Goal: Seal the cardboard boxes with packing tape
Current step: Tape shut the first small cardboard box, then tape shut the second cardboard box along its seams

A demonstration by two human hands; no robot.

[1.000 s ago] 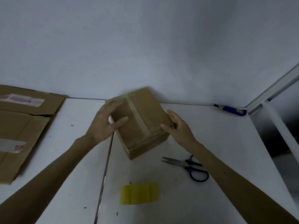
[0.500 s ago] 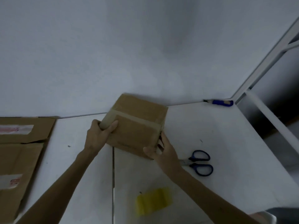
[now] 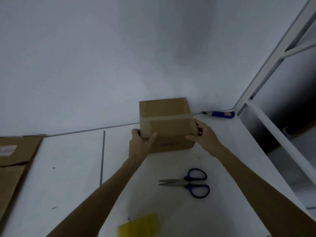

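Note:
A small brown cardboard box (image 3: 166, 117) sits on the white table near the back wall, with a strip of tape running across its top. My left hand (image 3: 140, 144) grips its near left corner, thumb on top. My right hand (image 3: 206, 136) holds the right side, fingers curled round the edge. A yellow roll of packing tape (image 3: 139, 225) lies near the table's front edge, blurred. Blue-handled scissors (image 3: 188, 183) lie between the tape roll and the box.
Flattened cardboard sheets (image 3: 12, 161) with white labels lie at the left. A blue-handled cutter (image 3: 220, 114) rests by the wall at the back right. A white metal frame (image 3: 266, 79) rises at the right, past the table's edge. A seam (image 3: 102, 156) splits the table top.
The box has turned and slid right and back toward the wall, with both hands moving along on its sides. The tape strip now runs crosswise. The view shifted left.

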